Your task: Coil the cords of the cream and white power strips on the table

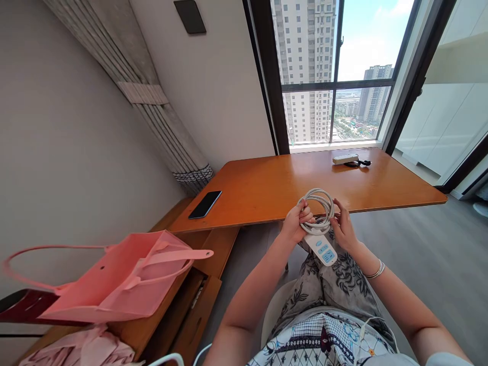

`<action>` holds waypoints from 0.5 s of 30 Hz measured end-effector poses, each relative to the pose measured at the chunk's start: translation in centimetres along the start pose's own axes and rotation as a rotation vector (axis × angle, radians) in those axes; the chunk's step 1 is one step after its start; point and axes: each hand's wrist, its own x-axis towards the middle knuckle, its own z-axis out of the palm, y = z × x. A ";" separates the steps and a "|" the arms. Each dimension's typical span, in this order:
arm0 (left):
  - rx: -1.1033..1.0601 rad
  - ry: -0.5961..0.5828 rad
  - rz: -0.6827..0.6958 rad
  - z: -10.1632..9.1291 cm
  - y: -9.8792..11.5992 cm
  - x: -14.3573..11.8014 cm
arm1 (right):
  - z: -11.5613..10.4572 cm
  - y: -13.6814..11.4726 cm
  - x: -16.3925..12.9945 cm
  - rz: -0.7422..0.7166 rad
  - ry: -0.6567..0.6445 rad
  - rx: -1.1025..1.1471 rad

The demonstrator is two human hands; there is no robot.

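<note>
Over my lap, in front of the table's near edge, I hold a white power strip [324,249] with blue sockets and its pale cord [323,199] wound into a loose coil. My left hand [297,222] is closed around the left side of the coil. With its fingers bent, my right hand [344,226] grips the coil's right side. Below the coil the power strip hangs tilted, its sockets facing up toward me. Where the cord joins the strip is partly hidden by the loops and fingers.
On the orange-brown wooden table [263,180] lie a black phone [205,204] at the left and another power strip [345,159] with a black plug lead at the far right. A pink bag [125,279] rests on a wooden cabinet to my left, beside an open drawer [202,310].
</note>
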 end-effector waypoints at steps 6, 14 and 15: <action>-0.110 -0.003 -0.031 0.7 1.0 -0.7 | -1.4 2.7 -1.0 -0.481 -0.193 -0.297; -0.029 0.012 0.058 0.4 0.7 0.0 | -2.4 0.9 -0.1 -0.382 -0.394 -0.364; -0.008 0.004 0.069 0.2 0.6 0.2 | -2.4 0.5 0.0 -0.367 -0.397 -0.353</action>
